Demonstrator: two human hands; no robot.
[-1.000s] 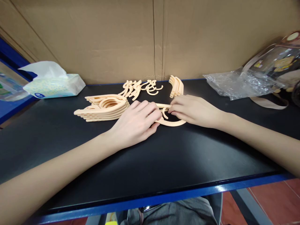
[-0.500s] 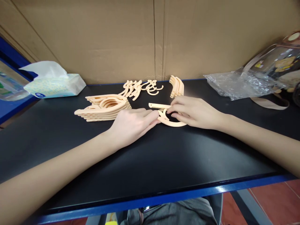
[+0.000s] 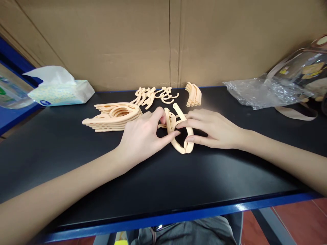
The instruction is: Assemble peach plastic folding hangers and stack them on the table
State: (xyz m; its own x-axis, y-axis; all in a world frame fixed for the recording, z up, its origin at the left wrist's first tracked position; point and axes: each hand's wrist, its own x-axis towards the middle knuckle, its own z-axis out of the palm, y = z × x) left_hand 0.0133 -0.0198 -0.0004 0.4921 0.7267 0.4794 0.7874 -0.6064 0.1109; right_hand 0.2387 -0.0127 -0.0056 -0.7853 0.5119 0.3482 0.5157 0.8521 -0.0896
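A pale cream, slim-armed plastic hanger (image 3: 189,147) is held near the centre of the frame, its bend towards the lower edge and its two arms pointing up the picture. It is kept low over the smooth black tabletop (image 3: 163,190), apparently so that it can be steadied from both sides. A neat stack of folded cream plastic hangers (image 3: 114,125) is set left of centre, just beside the left hand (image 3: 145,136). Small curled cream plastic hooks (image 3: 150,97) are laid in a row in the upper middle, and a bundle of short curved cream plastic pieces (image 3: 194,95) is placed to their right; like parts seem to be grouped so that each kind is easily reached.

The hanger's left arm is pinched narrowly by the left hand, with the index finger bent and the thumb stretched to the right. The right arm is gripped by the right hand (image 3: 214,129), palm down, with the index finger laid across it and the thumb set nearer the bend. Both forearms are angled inwards from the lower corners. The inner parts are partly covered by the fingers, so how they are joined cannot be told.
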